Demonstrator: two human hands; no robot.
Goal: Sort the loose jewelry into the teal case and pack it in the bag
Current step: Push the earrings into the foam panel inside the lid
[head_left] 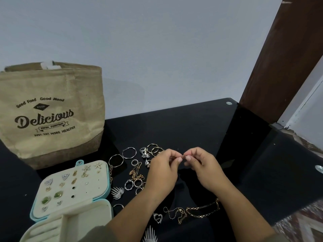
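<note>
Though too small to identify, tiny piece (183,155) pinched between fingertips of left hand (162,170) and right hand (202,168), over desk (192,123) middle. Open teal case (32,213) leftward and nearer, at near-left edge — left hand closer. Bag (52,116) upright beyond case, far-left corner.

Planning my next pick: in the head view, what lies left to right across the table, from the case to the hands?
teal case → silver fan earring → left hand → tiny piece pinched by both hands → right hand
</note>
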